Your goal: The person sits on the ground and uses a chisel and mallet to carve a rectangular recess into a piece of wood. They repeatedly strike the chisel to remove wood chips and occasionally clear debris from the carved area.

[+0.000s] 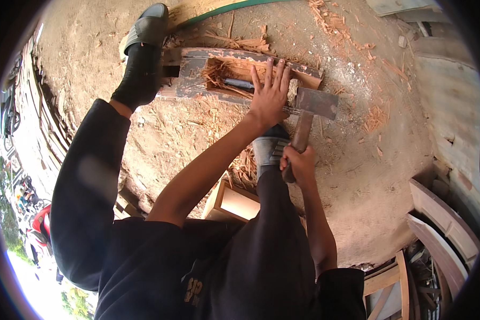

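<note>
Grey paint, scuffed down to reddish bare wood, covers the long wooden beam (192, 76) lying crosswise on the sandy brown ground (352, 176) ahead of you, a long recess cut into its upper face. Your left hand (270, 96) rests palm down across the right part of that recess, its fingers extended with narrow gaps between them, the tips reaching the beam's far side. Your right hand (300, 162) is clamped around the wooden handle of a hammer with a blocky, rust-brown metal head (317, 103), raised just to the right of your left hand and near the beam's close edge. Inside the recess, a slim tool with a blue-grey handle (239, 84) lies among curled reddish wood shavings (214, 72), partly hidden by your left hand. At the beam's left end, beside a dark square hole (170, 71), stands your left foot in a black sock and grey striped sandal (146, 29); the matching right sandal (269, 151) sits on the near side, just below your left hand. Farther off, a pale wooden plank with a green edge (205, 9) lies beyond the beam, a light-coloured wooden box (234, 204) sits close to your legs, and curved boards (445, 224) lean at the right.
</note>
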Motion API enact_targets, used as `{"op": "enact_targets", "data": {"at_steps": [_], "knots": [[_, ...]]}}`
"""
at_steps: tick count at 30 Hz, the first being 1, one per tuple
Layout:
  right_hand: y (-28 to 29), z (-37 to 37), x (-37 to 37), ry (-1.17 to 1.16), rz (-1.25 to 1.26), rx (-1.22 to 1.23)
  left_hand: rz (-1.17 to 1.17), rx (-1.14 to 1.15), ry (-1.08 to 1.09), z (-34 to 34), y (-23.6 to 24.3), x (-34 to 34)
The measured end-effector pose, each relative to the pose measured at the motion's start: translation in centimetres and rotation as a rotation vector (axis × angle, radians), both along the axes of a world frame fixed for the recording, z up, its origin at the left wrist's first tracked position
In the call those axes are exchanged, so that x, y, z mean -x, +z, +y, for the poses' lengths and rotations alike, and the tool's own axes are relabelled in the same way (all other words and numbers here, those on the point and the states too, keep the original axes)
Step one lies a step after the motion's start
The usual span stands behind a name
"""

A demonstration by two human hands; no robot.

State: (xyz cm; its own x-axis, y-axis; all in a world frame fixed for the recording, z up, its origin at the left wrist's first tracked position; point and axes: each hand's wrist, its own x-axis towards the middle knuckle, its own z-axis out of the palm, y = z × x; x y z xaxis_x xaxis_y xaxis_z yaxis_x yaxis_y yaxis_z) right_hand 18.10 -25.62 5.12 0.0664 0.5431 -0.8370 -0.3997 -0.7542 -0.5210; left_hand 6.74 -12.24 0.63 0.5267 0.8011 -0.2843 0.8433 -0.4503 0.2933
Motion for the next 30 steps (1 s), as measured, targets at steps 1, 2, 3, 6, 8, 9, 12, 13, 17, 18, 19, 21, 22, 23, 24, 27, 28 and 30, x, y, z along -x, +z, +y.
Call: {"op": "enact_targets", "data": {"at_steps": [1,2,3,6,8,9,12,13,17,18,19,21,22,23,24,27,28,30], "knots": [[0.3,0.4,-1.2,0.012,0.003,0.008,0.088,0.007,-0.008,0.0,0.5,0.0],[0.8,0.5,-1.9,0.02,0.003,0.018,0.173,0.017,-0.022,-0.2,1.1,-0.1],[1.3,0.7,-2.1,-0.012,-0.002,0.034,0.104,-0.073,-0.024,0.0,1.6,0.7],[1.6,-0.9,-3.1,-0.167,-0.021,0.028,-0.262,0.145,0.076,2.9,2.9,4.7],[1.5,-2.5,-4.0,-0.238,-0.039,0.014,-0.308,0.103,0.04,4.1,3.1,8.1],[1.1,-3.5,-4.9,-0.274,-0.054,0.008,-0.291,0.19,0.021,4.2,3.1,8.9],[-1.2,-7.3,-8.6,-0.161,-0.213,0.113,-0.199,0.247,-0.135,4.0,2.6,10.1],[-1.4,-7.6,-10.0,0.058,-0.364,0.176,-0.182,0.263,-0.129,4.0,2.9,10.4],[-0.2,-7.9,-11.6,0.752,-0.917,0.217,-0.141,0.226,-0.114,3.8,2.1,9.8],[0.9,-6.5,-11.6,0.886,-1.04,0.16,-0.113,0.247,-0.118,4.0,2.0,9.8],[2.0,-3.6,-10.5,0.653,-1.026,-0.01,-0.079,0.267,-0.12,4.0,2.0,9.8],[4.5,4.2,-6.7,0.385,-0.985,-0.209,-0.091,0.291,-0.102,3.9,1.1,10.3],[5.0,6.9,-6.0,0.528,-1.039,-0.5,-0.112,0.286,-0.104,4.1,1.4,10.1],[4.1,8.8,-4.5,0.629,-1.098,-0.557,-0.098,0.3,-0.116,4.3,1.3,9.7],[3.3,10.5,-3.2,0.734,-1.151,-0.616,-0.082,0.314,-0.122,4.5,1.5,9.5],[-0.4,12.5,-1.8,1.013,-1.199,-0.676,-0.11,0.317,-0.175,4.9,0.8,9.8],[-0.8,12.8,-2.0,1.063,-1.209,-0.668,-0.134,0.312,-0.197,5.0,0.3,9.9],[-1.5,12.8,-2.1,1.168,-1.213,-0.644,-0.073,0.337,-0.179,4.8,-0.1,10.0]]}}
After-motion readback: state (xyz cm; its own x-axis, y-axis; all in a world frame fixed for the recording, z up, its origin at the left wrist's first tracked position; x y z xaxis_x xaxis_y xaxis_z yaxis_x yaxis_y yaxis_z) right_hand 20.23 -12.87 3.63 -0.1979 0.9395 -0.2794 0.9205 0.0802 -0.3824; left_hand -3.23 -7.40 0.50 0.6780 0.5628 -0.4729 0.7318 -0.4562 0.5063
